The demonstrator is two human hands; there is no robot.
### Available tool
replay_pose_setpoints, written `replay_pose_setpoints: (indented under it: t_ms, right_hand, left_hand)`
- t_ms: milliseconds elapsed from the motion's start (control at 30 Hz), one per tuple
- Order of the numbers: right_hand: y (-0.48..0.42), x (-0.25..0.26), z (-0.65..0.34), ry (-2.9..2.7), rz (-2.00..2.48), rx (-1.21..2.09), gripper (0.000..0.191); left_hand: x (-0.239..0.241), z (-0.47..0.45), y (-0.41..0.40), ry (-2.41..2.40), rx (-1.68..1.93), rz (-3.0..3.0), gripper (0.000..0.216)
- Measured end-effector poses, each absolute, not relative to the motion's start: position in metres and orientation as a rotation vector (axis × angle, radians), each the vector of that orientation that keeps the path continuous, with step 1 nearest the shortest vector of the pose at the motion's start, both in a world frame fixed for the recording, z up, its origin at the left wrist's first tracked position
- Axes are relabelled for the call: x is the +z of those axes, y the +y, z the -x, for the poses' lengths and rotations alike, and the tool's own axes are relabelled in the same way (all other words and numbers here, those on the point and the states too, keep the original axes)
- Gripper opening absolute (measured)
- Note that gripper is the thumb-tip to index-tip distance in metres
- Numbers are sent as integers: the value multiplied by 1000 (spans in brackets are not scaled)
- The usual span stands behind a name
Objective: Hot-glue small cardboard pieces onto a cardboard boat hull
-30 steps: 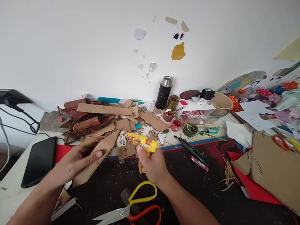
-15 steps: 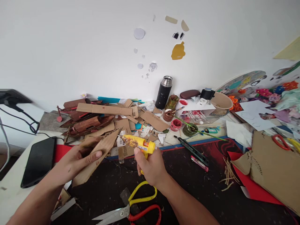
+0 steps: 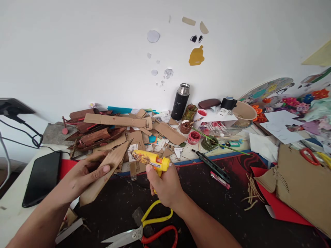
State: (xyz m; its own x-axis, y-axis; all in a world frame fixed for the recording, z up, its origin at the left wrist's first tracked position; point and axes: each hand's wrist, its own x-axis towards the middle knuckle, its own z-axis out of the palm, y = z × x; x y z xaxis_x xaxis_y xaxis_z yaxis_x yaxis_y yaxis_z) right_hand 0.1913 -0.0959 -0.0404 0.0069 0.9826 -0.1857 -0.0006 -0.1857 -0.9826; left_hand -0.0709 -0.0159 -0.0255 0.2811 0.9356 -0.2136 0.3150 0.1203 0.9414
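My left hand [image 3: 82, 177] is closed around a long pointed cardboard piece [image 3: 110, 168], thumb pressed on its top face, tip aimed up and right. My right hand [image 3: 165, 186] grips a yellow glue gun [image 3: 152, 159] by the handle, with a finger at the trigger. The glue gun's stained nozzle points left, a short gap from the cardboard's pointed end. Both hands hover above a dark cutting mat [image 3: 201, 206].
Yellow and red-handled scissors [image 3: 147, 229] lie on the mat below my hands. A heap of cardboard scraps [image 3: 113, 132] fills the back left. A black phone [image 3: 42, 177], a utility knife [image 3: 213, 166], a black flask [image 3: 181, 101], paint pots [image 3: 193, 137] and a large cardboard sheet [image 3: 302, 182] surround them.
My right hand has moved the glue gun a little left and down, closer to the cardboard's tip. The left hand has stayed nearly still.
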Motion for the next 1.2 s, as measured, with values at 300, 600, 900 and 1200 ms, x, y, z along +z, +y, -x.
replay_pose_setpoints:
  t_ms: [300, 600, 900, 1200]
  right_hand:
    - [-94, -41, -192, -1093, 1301, 1298, 44]
    - [-94, -43, -193, -1051, 1306, 1292, 49]
    - [-93, -42, -193, -1071, 1336, 1303, 49]
    - [-94, -41, -192, -1095, 1339, 1305, 48]
  left_hand:
    - [-31, 73, -18, 1224, 658, -1332, 58]
    - [-29, 69, -19, 1257, 661, -1339, 62]
    - [-31, 73, -18, 1248, 679, -1300, 61]
    - [-30, 72, -20, 1269, 660, -1211, 66]
